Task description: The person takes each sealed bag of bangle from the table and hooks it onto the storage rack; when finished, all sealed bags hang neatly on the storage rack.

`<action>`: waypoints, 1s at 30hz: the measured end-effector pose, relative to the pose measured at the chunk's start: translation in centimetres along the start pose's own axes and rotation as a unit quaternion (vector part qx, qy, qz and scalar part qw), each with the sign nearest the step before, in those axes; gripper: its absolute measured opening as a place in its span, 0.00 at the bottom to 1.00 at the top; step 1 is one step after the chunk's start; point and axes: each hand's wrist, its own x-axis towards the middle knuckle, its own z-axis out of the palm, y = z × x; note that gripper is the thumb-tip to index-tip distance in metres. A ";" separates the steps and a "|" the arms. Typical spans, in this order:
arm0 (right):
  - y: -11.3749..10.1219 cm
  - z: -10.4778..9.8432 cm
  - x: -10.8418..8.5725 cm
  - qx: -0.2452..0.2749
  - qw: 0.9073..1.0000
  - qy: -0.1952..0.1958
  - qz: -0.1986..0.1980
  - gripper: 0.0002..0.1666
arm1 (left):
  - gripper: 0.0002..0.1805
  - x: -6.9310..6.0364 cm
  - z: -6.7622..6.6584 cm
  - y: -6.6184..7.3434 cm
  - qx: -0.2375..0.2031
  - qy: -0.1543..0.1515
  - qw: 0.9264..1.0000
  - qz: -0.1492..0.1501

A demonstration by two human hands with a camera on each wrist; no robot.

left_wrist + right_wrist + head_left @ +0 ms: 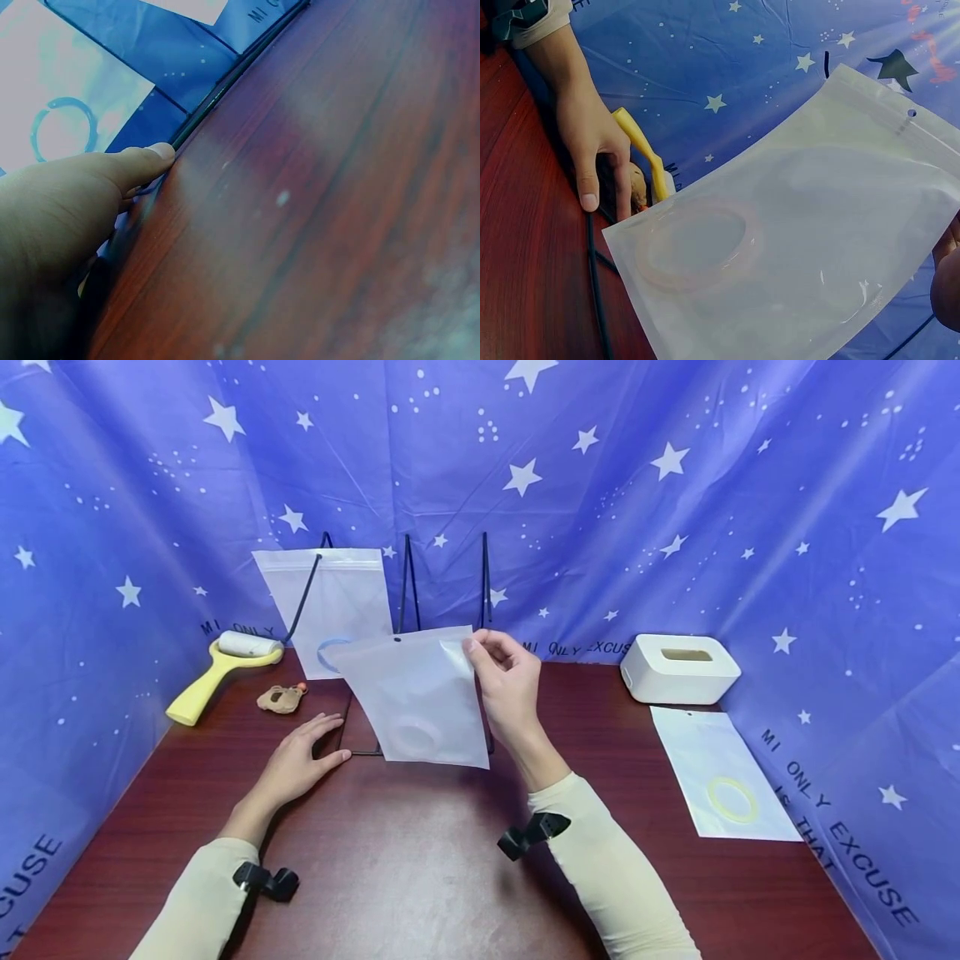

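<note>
My right hand (512, 681) pinches the upper right edge of a white translucent zip bag (802, 225) with a pale pink ring inside. The bag hangs tilted in front of a black wire rack (485, 572); its hole lies near the middle prong, but I cannot tell whether the prong passes through. My left hand (303, 760) rests at the rack's front left corner, fingers fairly straight, thumb touching the base wire (225, 82). Another zip bag (348, 597), holding a blue ring, hangs on the rack's left prong.
To the left lie a yellow-handled lint roller (206, 685) and a small brown item (279, 699) with an orange bead. At right stands a white tissue box (678, 681); a bag with a yellow ring (731, 800) lies before it. A starry blue curtain (600, 510) surrounds the table.
</note>
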 end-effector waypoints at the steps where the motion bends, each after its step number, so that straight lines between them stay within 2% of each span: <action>1: 0.2 0.1 0.0 0.002 1.000 0.001 0.003 0.06 | 0.36 -0.1 0.0 0.0 -0.001 0.000 1.000 0.000; 6: 0.7 0.1 -0.1 0.002 1.000 0.014 0.016 0.06 | 0.36 -0.1 0.1 0.2 0.001 -0.002 1.000 0.001; 8: 0.7 0.0 -0.1 0.005 1.000 0.018 0.016 0.06 | 0.37 0.0 -0.1 0.8 -0.010 0.000 1.000 0.001; 11: 0.6 0.0 -0.1 0.009 1.000 0.013 0.012 0.05 | 0.35 0.2 -0.4 2.3 -0.055 0.002 0.998 0.007; 14: 0.4 -0.1 0.1 0.005 1.000 0.005 0.005 0.03 | 0.32 0.3 -0.5 4.3 -0.122 -0.012 0.992 0.014; 17: 0.2 0.1 0.2 0.012 1.000 0.009 -0.002 0.04 | 0.24 0.4 -0.2 5.8 -0.170 -0.032 0.985 0.016; 20: 0.0 0.3 0.3 0.022 1.000 0.015 -0.006 0.06 | 0.13 0.4 0.0 6.6 -0.203 -0.022 0.979 0.010; 25: 0.2 0.4 0.4 0.017 1.000 0.006 -0.003 0.08 | 0.06 0.1 -0.1 6.8 -0.203 0.017 0.979 -0.002; 30: 0.4 0.3 0.6 0.010 1.000 0.006 -0.004 0.08 | 0.07 0.2 -0.5 6.6 -0.187 0.017 0.982 0.003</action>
